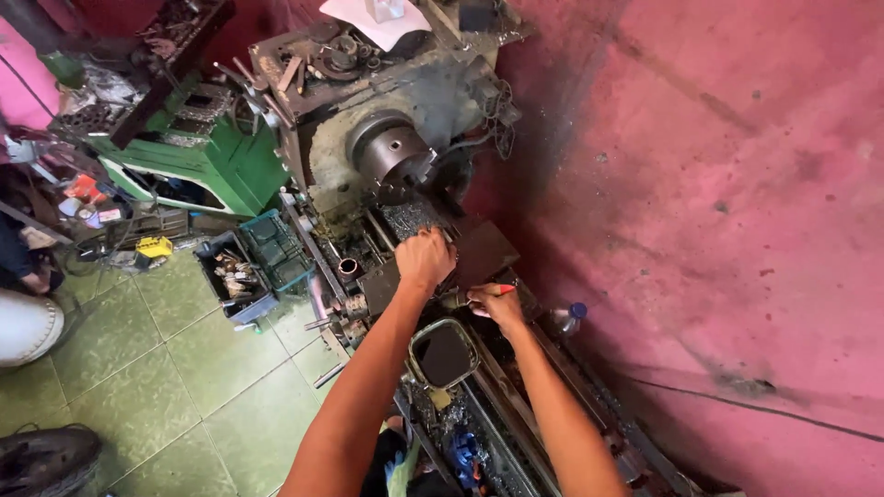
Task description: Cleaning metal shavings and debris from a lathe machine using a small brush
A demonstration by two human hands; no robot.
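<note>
Both hands work at the lathe carriage. Right hand (497,304) pinches a small red-handled brush (481,294); left hand (424,258), just beyond, is fisted on the tool post. Chuck (396,156), farther off, looks empty. Swarf remains on the bed (460,433): cleaning seems unfinished.

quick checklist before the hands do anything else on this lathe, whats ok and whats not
1. Chuck clear of both hands: ok; whether it is turning: cannot tell.
2. Left hand closed in a fist on the carriage area: ok; what it grips: cannot tell.
3. Right hand holding the red-tipped brush: ok.
4. Bed below the chuck free of chips: not ok, dark swarf lies there.
5. Black tray near the forearms seated steadily: cannot tell.
</note>
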